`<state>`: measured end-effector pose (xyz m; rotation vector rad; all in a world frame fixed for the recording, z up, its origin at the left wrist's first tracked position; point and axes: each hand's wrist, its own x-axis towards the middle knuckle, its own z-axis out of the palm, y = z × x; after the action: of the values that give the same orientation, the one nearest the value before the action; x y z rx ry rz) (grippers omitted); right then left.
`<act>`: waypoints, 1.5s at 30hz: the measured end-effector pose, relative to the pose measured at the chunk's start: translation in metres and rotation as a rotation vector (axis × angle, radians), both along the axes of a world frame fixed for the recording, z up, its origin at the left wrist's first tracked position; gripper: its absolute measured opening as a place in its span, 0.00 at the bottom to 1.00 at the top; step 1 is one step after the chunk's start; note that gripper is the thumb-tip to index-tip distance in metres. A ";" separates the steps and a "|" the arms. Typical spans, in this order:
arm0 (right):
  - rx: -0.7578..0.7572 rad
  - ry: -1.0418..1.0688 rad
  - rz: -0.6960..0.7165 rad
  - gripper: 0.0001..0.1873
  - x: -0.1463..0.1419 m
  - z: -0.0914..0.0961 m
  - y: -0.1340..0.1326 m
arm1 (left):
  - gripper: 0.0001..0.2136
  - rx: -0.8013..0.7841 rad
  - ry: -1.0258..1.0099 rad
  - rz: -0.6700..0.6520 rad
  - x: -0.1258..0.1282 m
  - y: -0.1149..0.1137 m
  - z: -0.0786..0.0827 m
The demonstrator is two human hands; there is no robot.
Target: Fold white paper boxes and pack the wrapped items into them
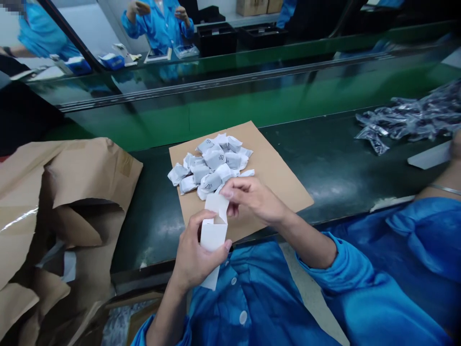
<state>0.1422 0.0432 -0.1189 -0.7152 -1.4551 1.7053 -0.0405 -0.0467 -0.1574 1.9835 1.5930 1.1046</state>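
A small white cardboard box (pixel 213 235) with its top flaps raised is held in my left hand (pixel 197 254), thumb on one side and fingers round the other. My right hand (pixel 254 198) pinches a flap at the box's upper right edge. Whether anything lies inside the box cannot be made out. Just beyond my hands, a heap of small white wrapped packets (pixel 214 158), some with printed dark symbols, lies on a flat brown cardboard sheet (pixel 277 173).
A torn brown paper bag (pixel 90 168) stands at the left. Clear plastic packets (pixel 414 115) lie on the dark green bench (pixel 324 154) at the right, near another person's arm (pixel 442 178). Across the green divider (pixel 216 105), a person in blue (pixel 160 24) holds something.
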 end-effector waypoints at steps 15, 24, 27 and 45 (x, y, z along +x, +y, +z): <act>-0.049 0.086 0.053 0.11 -0.010 -0.003 -0.019 | 0.27 0.073 -0.128 -0.026 0.008 -0.006 -0.006; 0.146 -0.095 0.007 0.07 -0.007 -0.001 -0.025 | 0.34 0.083 -0.199 0.081 0.017 -0.013 -0.016; 0.231 -0.174 -0.015 0.06 -0.005 0.004 -0.029 | 0.40 0.154 -0.237 0.078 0.022 -0.014 -0.018; 0.448 -0.021 -0.139 0.08 -0.017 -0.015 -0.042 | 0.33 0.139 0.007 -0.024 0.008 -0.017 0.003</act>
<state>0.1249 0.0008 -0.1340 -0.5716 -1.6823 1.2095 -0.0324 -0.0639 -0.1542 2.0902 1.5292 1.2309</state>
